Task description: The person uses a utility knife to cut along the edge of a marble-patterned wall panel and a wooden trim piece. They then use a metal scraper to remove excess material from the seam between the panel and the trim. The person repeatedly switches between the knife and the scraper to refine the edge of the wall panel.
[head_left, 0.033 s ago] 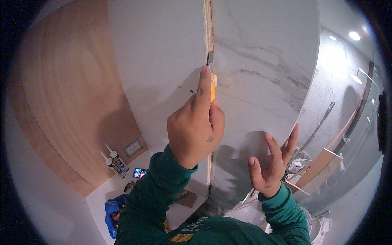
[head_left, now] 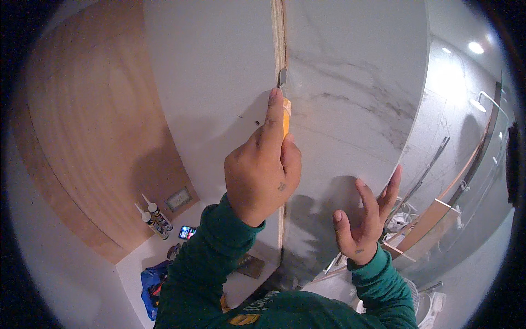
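Two hands are up at the wall in front of us. Our left hand (head_left: 263,172) is wrapped tight around an orange utility knife (head_left: 285,116), index finger laid along its back, and the blade tip sits in the vertical seam (head_left: 279,38) where the plain white panel (head_left: 213,71) on the left meets the marble-patterned panel (head_left: 356,82) on the right. Our right hand (head_left: 362,223) is lower and to the right, fingers spread and empty, its fingertips at or close to the marble face; we cannot tell whether they touch. Both arms wear dark green sleeves (head_left: 203,263). Far left of the white panel runs a curved wooden panel (head_left: 87,126). Down near the floor on the left stand two sealant tubes (head_left: 153,216), a small lit phone (head_left: 187,232) just beside them, and a blue bag (head_left: 150,282) nearer to us. To the right a glossy wall reflects a ceiling light (head_left: 475,47).
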The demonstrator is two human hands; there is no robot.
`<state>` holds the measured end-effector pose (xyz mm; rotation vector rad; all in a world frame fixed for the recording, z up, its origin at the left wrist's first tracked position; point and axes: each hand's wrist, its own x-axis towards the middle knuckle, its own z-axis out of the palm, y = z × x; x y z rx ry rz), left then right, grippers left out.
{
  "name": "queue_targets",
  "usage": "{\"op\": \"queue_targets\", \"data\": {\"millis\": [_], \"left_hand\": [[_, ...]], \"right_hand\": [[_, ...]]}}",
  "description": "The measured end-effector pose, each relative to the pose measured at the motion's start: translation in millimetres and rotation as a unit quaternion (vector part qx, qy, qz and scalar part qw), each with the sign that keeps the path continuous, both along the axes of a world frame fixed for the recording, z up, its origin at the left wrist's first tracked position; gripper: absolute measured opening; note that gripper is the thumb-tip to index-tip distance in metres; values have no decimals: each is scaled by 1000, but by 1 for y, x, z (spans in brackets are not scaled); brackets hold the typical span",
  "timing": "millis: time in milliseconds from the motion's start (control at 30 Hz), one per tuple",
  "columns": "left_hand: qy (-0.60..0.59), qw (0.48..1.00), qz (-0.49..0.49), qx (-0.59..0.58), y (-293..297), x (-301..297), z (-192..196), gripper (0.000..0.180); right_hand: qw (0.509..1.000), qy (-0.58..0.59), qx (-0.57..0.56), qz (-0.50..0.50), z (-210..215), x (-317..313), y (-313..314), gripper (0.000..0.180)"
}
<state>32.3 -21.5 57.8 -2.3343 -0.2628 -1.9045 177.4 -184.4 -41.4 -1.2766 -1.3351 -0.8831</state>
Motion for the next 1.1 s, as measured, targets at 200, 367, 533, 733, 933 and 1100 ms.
{"op": "queue_targets", "data": {"millis": [200, 367, 533, 733, 933, 1100], "left_hand": [[7, 1000, -13, -2, 2, 1, -1, 72], [-5, 1000, -13, 16, 3, 6, 0, 72], [-8, 999, 19, 37, 4, 7, 4, 71], [28, 999, 9, -28, -6, 5, 9, 68], [28, 999, 9, -25, -6, 8, 11, 70], [18, 1000, 22, 8, -1, 13, 9, 77]], "right_hand": [[1000, 4, 2, 2, 1, 0, 1, 56], [1000, 9, -2, 8, 1, 0, 0, 57], [1000, 15, -1, 18, -1, 0, 1, 57], [1000, 15, -2, 18, 0, 0, 1, 57], [1000, 14, -4, 9, 1, 0, 1, 57], [1000, 6, -10, -6, 4, -1, -1, 57]]}}
